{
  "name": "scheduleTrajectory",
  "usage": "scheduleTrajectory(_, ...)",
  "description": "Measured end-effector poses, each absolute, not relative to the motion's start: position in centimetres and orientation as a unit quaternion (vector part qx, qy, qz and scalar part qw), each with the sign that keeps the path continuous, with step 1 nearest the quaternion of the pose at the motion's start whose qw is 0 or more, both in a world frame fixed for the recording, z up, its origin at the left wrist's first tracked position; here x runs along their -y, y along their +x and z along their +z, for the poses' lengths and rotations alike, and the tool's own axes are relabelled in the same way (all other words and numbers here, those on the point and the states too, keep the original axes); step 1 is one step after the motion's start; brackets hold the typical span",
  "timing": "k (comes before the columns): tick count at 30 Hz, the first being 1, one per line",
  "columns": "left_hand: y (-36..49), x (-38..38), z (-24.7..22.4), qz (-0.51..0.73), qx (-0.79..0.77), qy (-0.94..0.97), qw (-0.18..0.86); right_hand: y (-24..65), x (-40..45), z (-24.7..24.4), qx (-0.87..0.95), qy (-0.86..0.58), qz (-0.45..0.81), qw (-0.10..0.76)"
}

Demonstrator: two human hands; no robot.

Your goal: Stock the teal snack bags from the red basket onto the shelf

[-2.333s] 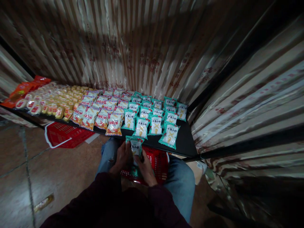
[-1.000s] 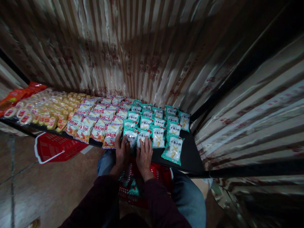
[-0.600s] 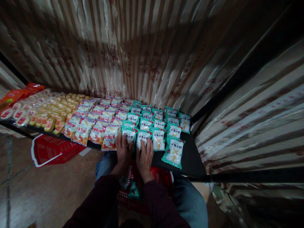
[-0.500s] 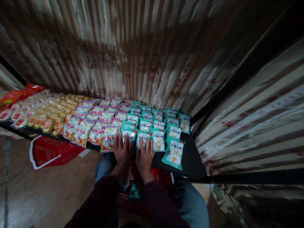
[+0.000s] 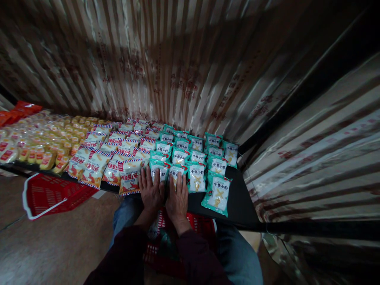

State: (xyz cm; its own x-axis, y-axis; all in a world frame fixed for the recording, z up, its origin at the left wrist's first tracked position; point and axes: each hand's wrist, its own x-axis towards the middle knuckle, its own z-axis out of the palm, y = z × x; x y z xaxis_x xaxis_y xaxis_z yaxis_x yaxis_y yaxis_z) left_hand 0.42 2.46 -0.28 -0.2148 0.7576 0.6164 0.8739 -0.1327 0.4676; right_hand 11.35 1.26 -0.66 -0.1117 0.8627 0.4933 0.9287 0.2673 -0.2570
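Rows of green-and-white snack bags (image 5: 197, 177) lie on a black shelf (image 5: 242, 198). My left hand (image 5: 151, 192) rests flat on the front edge, its fingers spread over a green bag and touching the neighbouring red-and-white bag (image 5: 130, 177). Beside it my right hand (image 5: 177, 198) lies with fingers stretched out on another front green bag, partly hiding it. Neither hand grips anything. To the right, a separate column of green bags ends in a front bag (image 5: 217, 194) lying tilted.
Yellow packets (image 5: 47, 158) and orange packets (image 5: 22, 111) fill the shelf's left part. A red basket (image 5: 56, 194) with a white handle is at the lower left. Another red basket (image 5: 204, 223) sits between my legs. Striped sheeting (image 5: 184, 79) hangs behind.
The view has shifted slightly, so the left shelf items appear farther left. Both hands stay on the front bags, with the right hand's fingers a little closer together.
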Motion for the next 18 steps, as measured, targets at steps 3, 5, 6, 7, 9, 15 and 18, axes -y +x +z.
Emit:
scheduleTrajectory(3, 0.5, -2.4, -0.3, -0.422, 0.663, -0.612, 0.082, 11.3, -1.2, -0.6, 0.739, -0.606, -0.057, 0.288)
scheduleTrajectory(5, 0.4, -2.2, -0.4, -0.432, 0.661, -0.608, 0.088, 11.4, -1.0, -0.5, 0.74, -0.599, -0.054, 0.3)
scheduleTrajectory(6, 0.3, -2.1, -0.5, -0.437, 0.657, -0.608, 0.089, 11.5, -0.8, -0.6, 0.743, -0.592, -0.052, 0.308)
scheduleTrajectory(7, 0.3, -1.9, -0.5, -0.439, 0.653, -0.61, 0.09, 11.6, -0.6, -0.6, 0.746, -0.584, -0.05, 0.315)
scheduleTrajectory(9, 0.1, -1.6, -0.7, -0.439, 0.648, -0.616, 0.09, 11.8, -0.1, -0.6, 0.751, -0.571, -0.048, 0.326)
scheduleTrajectory(15, 0.1, -1.0, -0.6, -0.442, 0.636, -0.629, 0.069, 12.7, 2.1, -0.9, 0.766, -0.556, -0.032, 0.32)
scheduleTrajectory(18, 0.1, -0.4, -0.2, -0.435, 0.634, -0.635, 0.069, 13.2, 3.3, -0.9, 0.764, -0.565, -0.022, 0.311)
